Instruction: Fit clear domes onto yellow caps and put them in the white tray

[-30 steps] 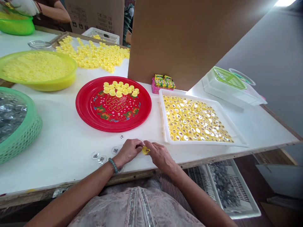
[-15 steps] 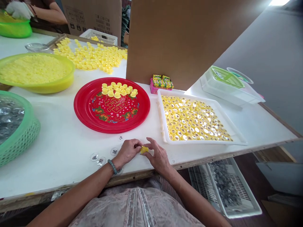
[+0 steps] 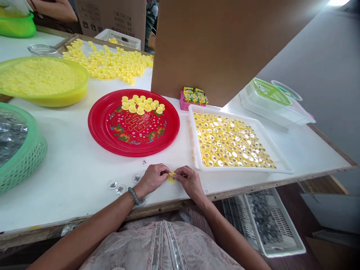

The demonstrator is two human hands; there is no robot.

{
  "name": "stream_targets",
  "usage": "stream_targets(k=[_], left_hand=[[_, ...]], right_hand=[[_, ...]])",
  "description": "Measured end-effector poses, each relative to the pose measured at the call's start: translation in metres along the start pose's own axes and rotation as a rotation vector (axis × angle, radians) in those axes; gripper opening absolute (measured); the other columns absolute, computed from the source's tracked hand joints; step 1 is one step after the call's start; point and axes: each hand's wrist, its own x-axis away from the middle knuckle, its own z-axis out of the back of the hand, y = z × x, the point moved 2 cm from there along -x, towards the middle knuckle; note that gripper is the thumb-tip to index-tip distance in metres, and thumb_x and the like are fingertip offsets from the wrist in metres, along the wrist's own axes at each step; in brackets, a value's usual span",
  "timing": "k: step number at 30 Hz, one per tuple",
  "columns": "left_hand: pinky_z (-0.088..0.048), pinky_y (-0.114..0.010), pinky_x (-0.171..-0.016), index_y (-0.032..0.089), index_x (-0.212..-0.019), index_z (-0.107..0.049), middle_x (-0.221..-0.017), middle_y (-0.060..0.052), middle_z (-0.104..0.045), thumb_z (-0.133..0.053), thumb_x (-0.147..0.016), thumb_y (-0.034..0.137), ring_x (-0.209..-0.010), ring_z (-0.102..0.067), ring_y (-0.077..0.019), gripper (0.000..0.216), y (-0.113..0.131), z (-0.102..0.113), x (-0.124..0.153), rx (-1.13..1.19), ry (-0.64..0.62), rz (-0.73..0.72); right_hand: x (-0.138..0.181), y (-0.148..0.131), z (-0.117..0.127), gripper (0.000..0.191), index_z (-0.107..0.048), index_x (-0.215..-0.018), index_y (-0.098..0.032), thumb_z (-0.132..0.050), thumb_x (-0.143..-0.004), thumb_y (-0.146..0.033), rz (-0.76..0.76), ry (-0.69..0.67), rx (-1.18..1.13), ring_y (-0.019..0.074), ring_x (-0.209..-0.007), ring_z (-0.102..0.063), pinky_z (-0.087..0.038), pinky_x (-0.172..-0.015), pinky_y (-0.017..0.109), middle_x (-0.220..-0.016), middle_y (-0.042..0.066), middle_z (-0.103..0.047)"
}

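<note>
My left hand point(image 3: 154, 177) is closed, its thumb and forefinger pinching the left side of a small round yellow plastic piece point(image 3: 171, 178) just above the table's front part. From the other side, my right hand point(image 3: 191, 183) pinches the same piece, fingertips almost meeting the left ones. The fingers hide much of it. Beside my left hand lie several clear round discs point(image 3: 120, 189) with dark prints. A smaller printed bit point(image 3: 144, 162) rests farther back. Behind my hands, a red round tray point(image 3: 98, 133) carries several yellow cup-shaped pieces point(image 3: 140, 111).
A white tray point(image 3: 237, 169) full of yellow printed pieces stands right. A yellow basin point(image 3: 60, 100) and green basket point(image 3: 32, 159) are left. Loose yellow pieces point(image 3: 112, 65) spread behind. A cardboard panel point(image 3: 205, 48) rises beyond a pink basket point(image 3: 184, 105). Another person's arm point(image 3: 57, 10) shows at upper left.
My right hand's spread fingers have drawn together into a pinch on the yellow piece. My left hand stays nearly in place. The view has shifted slightly.
</note>
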Motion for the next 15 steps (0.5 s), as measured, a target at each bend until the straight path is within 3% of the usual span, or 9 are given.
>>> stream_targets(k=[7,15], left_hand=[[-0.043,-0.023,-0.065,0.018,-0.077,-0.069,-0.075,-0.001,-0.069,-0.051,-0.070,0.012,-0.068,-0.060,-0.0137,0.021,0.000,0.000,0.002,0.039,0.020,0.075],[-0.045,-0.025,-0.062,0.015,-0.081,-0.068,-0.074,-0.003,-0.069,-0.060,-0.069,0.027,-0.069,-0.061,-0.0170,0.019,0.001,0.000,0.004,0.229,-0.036,0.210]], right_hand=[[-0.001,-0.001,-0.010,0.025,-0.063,-0.072,-0.015,-0.065,-0.070,-0.040,-0.223,-0.064,-0.185,0.0115,-0.054,-0.053,-0.047,-0.050,0.022,-0.063,0.001,-0.060],[-0.007,0.001,-0.009,0.029,-0.060,-0.066,-0.013,-0.073,-0.060,-0.039,-0.348,-0.106,-0.307,0.0090,-0.048,-0.053,-0.047,-0.049,0.021,-0.056,-0.001,-0.058]])
